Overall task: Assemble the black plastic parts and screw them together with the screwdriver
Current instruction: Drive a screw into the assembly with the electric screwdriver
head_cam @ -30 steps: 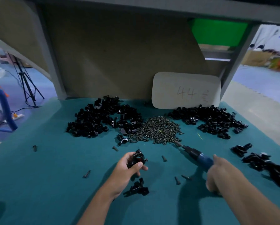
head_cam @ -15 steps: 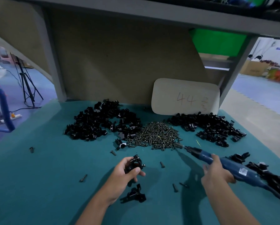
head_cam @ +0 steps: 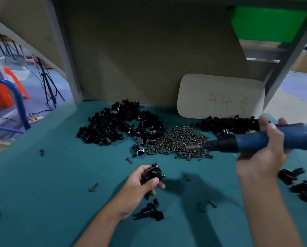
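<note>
My left hand [head_cam: 142, 184] pinches the joined black plastic parts [head_cam: 153, 173] between thumb and fingers, lifted just off the teal table mat [head_cam: 56, 177], bore turned up toward me. My right hand [head_cam: 261, 157] wraps the blue electric screwdriver [head_cam: 266, 139], fingers curled over the barrel, index tip lifted.

Changed in the last second: the driver was low, bit resting at the near edge of the screw pile; now I have raised it and re-gripped further forward on the body. Barrel lies nearly level, bit [head_cam: 195, 147] pointing left, hovering over the right side of the screw pile [head_cam: 177, 141]. Left hand has barely shifted. I cannot tell if a screw rides on the bit.

Reading: likely the screw pick-up is done or abandoned, and the next move is carrying the bit down-left to the held part. The bit is well apart from the assembly yet; nothing driven at this instant.

Outward from the left grip: another black part [head_cam: 151, 211] just below my wrist; loose screws scattered either side. Beyond the grip, a heap of black parts [head_cam: 117, 122] up-left, a second heap [head_cam: 227, 124] behind the driver. More black pieces [head_cam: 291, 174] below my right hand.

Writing: pale card [head_cam: 220, 96] against the back board, handwritten "44" plus a mark I can't make out. Driver label blurred, unreadable.
</note>
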Demonstrator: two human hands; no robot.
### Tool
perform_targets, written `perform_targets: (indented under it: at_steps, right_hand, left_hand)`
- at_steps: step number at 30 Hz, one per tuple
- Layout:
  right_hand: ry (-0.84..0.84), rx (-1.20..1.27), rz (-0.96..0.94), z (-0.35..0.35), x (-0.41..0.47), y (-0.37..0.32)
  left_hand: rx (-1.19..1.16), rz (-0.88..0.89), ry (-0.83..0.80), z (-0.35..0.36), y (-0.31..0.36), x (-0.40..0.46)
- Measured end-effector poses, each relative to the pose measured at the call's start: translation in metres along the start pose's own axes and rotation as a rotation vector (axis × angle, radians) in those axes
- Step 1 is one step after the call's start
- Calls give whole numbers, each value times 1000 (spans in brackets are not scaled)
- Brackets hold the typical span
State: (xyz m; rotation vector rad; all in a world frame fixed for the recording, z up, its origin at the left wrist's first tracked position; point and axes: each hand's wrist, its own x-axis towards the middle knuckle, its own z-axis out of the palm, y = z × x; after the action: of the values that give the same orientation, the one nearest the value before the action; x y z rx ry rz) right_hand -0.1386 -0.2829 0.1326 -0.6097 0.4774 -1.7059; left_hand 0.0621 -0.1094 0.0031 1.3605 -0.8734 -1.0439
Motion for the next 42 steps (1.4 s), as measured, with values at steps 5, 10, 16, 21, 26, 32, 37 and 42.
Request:
perform_targets:
  at_steps: [5, 10, 16, 21, 26, 32, 37, 42]
  right_hand:
    - [-101, 84, 256, 3, -20, 34]
    - [-66, 109, 316, -3, -33, 56]
    - [26, 132, 312, -12, -26, 56]
    - [23, 134, 322, -12, -29, 58]
    - [20, 135, 322, -11, -34, 62]
    - [31, 143, 299, -13, -37, 66]
    - [31, 126, 276, -15, -37, 70]
    - [2, 115, 263, -14, -39, 70]
  left_hand:
    - [55, 40, -12, 2, -1, -1]
    - [80, 58, -28, 4, 0, -2]
    - [123, 66, -62, 2, -1, -1]
    - [169, 63, -95, 1, -1, -1]
    - [168, 59, -102, -1, 0, -2]
    - [155, 56, -100, -1, -1, -2]
    - [143, 53, -85, -1, -2, -2]
    - [107, 38, -80, 0, -1, -1]
